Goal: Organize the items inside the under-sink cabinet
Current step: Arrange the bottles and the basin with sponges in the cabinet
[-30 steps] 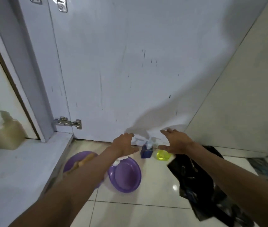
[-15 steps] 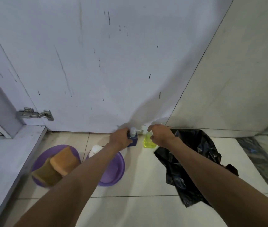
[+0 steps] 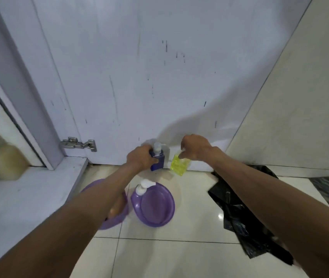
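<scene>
My left hand (image 3: 140,159) is closed around a dark blue pump bottle (image 3: 158,161) with a white pump head, held above the floor in front of the open cabinet door (image 3: 139,77). My right hand (image 3: 195,147) grips the top of a small bottle of yellow-green liquid (image 3: 179,166), which hangs tilted just above the floor. A purple basin (image 3: 155,205) sits on the tiles below, with a white pump dispenser (image 3: 143,187) at its left rim. A second purple basin (image 3: 117,218) lies partly hidden under my left forearm.
The cabinet floor (image 3: 19,197) extends at the left, with a beige pump jug (image 3: 5,159) standing at its far end. A metal hinge (image 3: 79,144) joins door and frame. A crumpled black plastic bag (image 3: 243,209) lies on the tiles at the right, beside the wall (image 3: 300,107).
Both hands reached the two bottles by the door, closed on them and have lifted them off the floor. The view has swung back left, showing the cabinet floor and jug again.
</scene>
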Available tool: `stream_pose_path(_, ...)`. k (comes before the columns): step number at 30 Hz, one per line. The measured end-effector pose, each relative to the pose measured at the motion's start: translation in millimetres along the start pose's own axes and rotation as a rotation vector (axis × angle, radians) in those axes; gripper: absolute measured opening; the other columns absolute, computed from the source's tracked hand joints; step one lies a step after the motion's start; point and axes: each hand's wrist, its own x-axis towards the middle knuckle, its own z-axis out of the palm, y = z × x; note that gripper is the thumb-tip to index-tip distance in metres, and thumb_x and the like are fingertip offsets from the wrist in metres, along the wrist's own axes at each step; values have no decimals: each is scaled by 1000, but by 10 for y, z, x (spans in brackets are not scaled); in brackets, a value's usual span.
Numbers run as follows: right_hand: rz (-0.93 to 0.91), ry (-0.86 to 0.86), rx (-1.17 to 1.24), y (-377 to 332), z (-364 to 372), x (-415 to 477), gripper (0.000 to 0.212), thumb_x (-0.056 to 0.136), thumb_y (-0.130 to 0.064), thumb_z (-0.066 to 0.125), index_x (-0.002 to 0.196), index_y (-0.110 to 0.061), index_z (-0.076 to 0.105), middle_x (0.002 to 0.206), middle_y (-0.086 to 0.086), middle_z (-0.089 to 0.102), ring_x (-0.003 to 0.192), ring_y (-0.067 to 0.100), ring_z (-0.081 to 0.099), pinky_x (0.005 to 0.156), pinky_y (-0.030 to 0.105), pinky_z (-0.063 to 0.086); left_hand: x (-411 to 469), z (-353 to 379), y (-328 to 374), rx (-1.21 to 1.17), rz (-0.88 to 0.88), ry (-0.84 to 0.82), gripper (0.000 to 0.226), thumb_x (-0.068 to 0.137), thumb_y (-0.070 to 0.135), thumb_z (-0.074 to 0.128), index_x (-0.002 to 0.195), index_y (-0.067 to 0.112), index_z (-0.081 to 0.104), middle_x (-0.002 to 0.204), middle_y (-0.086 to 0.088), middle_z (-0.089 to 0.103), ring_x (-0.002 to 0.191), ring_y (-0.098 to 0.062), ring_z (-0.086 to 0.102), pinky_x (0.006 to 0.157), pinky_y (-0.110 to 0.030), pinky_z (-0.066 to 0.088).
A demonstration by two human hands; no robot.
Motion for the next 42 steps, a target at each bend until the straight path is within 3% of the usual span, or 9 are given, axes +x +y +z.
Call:
stream_pose_path(7,-135,62,101,-1110,-318,247,38,79,-43,75,103,-14,68,106,3,67,96,23,61,70,27,39,-414,-858,-827,8,-159,151,25,81,36,68,97,19,59,96,-1,63,90,-23,60,68,-29,40)
stream_pose_path(12,-295,66,134,-2073,-348,360,40,81,-46,72,102,-12,68,103,4,67,95,25,63,73,30,47,-793,-1286,-1513,-15,-250,260,27,82,36,69,98,15,61,92,-2,61,82,-19,55,68,-28,38)
stream_pose_path(18,-445,11,156,-3085,-259,296,26,81,-37,72,80,-12,63,68,1,59,76,25,62,69,31,52,-1210,-1579,-2233,-46,-439,323,23,81,33,71,87,15,59,86,-5,63,77,-21,57,66,-28,42)
stream_pose_path(21,-504,-10,164,-3469,-163,254,28,81,-38,72,84,-11,65,81,5,66,80,24,64,69,30,51,-1393,-1660,-2500,-48,-498,363,22,82,31,71,84,14,57,85,-6,61,77,-22,55,66,-29,40)
stream_pose_path(26,-548,7,131,-3829,-38,191,35,83,-33,71,63,-16,48,60,-2,51,70,23,59,56,27,43,-1592,-1668,-2778,-83,-564,362,20,83,28,70,81,13,57,83,-7,61,77,-24,56,65,-28,38)
stream_pose_path(29,-543,19,114,-3940,59,194,43,84,-30,71,60,-20,38,61,-2,45,71,24,52,63,29,39,-1673,-1634,-2879,-106,-592,366,21,82,29,71,81,13,58,82,-6,60,84,-28,61,67,-29,41)
stream_pose_path(34,-520,20,54,-4005,161,237,27,84,-33,72,84,-14,53,80,5,57,77,24,57,65,29,42,-1808,-1610,-3056,-152,-620,363,24,80,32,73,94,15,64,90,-6,68,82,-24,64,76,-35,54)
stream_pose_path(38,-482,-157,106,-4130,110,296,28,83,-12,70,109,-6,63,97,12,67,76,27,72,72,35,60,-1932,-1694,-3185,-173,-638,376,19,79,33,73,87,22,60,88,-4,69,80,-23,66,77,-37,56)
stream_pose_path(42,-493,-115,128,-4255,119,319,9,83,-13,70,85,-8,62,74,7,65,65,23,72,61,28,58,-2042,-1757,-3301,-195,-683,387,23,77,35,74,89,22,60,88,-5,69,80,-22,66,76,-33,54)
